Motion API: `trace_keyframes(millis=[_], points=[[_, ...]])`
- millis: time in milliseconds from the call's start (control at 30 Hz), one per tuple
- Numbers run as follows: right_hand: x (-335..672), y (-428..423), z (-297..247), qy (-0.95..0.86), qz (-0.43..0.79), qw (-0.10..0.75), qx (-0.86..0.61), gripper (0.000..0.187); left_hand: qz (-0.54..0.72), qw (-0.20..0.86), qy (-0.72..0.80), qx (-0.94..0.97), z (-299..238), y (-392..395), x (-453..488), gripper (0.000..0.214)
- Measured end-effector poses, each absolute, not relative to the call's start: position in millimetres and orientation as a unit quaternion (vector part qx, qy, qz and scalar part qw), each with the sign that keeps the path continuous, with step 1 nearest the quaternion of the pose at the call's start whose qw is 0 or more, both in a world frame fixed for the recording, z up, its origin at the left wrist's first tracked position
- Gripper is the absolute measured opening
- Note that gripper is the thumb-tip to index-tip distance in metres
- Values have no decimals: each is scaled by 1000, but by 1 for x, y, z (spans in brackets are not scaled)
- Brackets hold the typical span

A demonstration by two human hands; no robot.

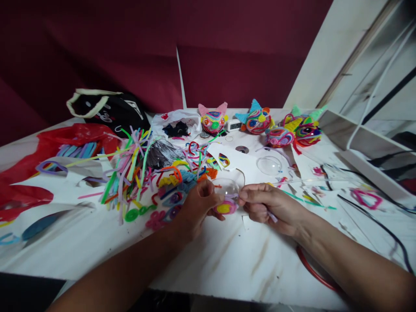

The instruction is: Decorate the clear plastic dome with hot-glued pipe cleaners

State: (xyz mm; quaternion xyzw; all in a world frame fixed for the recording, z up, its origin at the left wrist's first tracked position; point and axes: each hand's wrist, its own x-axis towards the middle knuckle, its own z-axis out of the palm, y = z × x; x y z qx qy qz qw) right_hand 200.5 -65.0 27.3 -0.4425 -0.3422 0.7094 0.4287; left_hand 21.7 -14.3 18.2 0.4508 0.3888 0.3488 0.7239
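Observation:
My left hand [202, 204] grips a clear plastic half-ball [226, 187] above the front of the table. On its near side sits a coil of yellow, pink and lilac pipe cleaner [224, 209]. Beside it, my right hand [271, 203] has thumb and fingers pinched at the edge of the coil. A lilac pipe cleaner [273, 217] pokes out below the right fingers. Part of the coil is hidden by the left fingers. Just left of my left hand lie a pink pipe-cleaner flower [156, 220] and green spirals [131, 215].
Loose pipe cleaners [130, 169] heap at the left by a red plastic bag [22, 190]. Behind stand a black bag [107, 110] and cat-faced balls [213, 119]. Another clear dome [269, 165] lies ahead. A black cable [377, 225] crosses the right side.

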Motion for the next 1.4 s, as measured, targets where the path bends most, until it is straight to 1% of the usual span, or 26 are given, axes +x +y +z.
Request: trace_keyframes(millis=[167,333,400,500,600,700,833,1000,1100,1167,1300,1400], points=[[207,-65,33,-443,627,418,-485,5,334,736,383,448,17,-16,21,40],[209,-68,50,-614,490,321,-529,8,321,745,373,451,13,-14,21,41],[210,-67,55,-604,492,314,-542,11,326,738,370,462,11,-13,21,38],[211,-63,57,-539,552,310,-556,17,325,731,363,478,9,-12,20,36],[212,-58,56,-490,616,298,-540,17,323,730,359,483,9,-12,19,37],[211,-56,54,-479,639,302,-521,15,322,731,359,483,10,-12,18,37],[208,-54,53,-507,615,292,-529,11,318,734,360,481,9,-13,19,37],[204,-57,57,-593,536,277,-532,15,316,738,365,472,9,-13,21,38],[202,-59,59,-623,491,284,-538,16,325,746,367,451,12,-12,22,41],[202,-59,60,-608,489,296,-550,18,332,751,363,440,14,-11,21,41],[211,-61,56,-566,486,350,-566,33,354,748,361,429,17,-10,20,39],[230,-67,51,-563,418,392,-596,39,368,748,354,425,17,-8,18,37]])
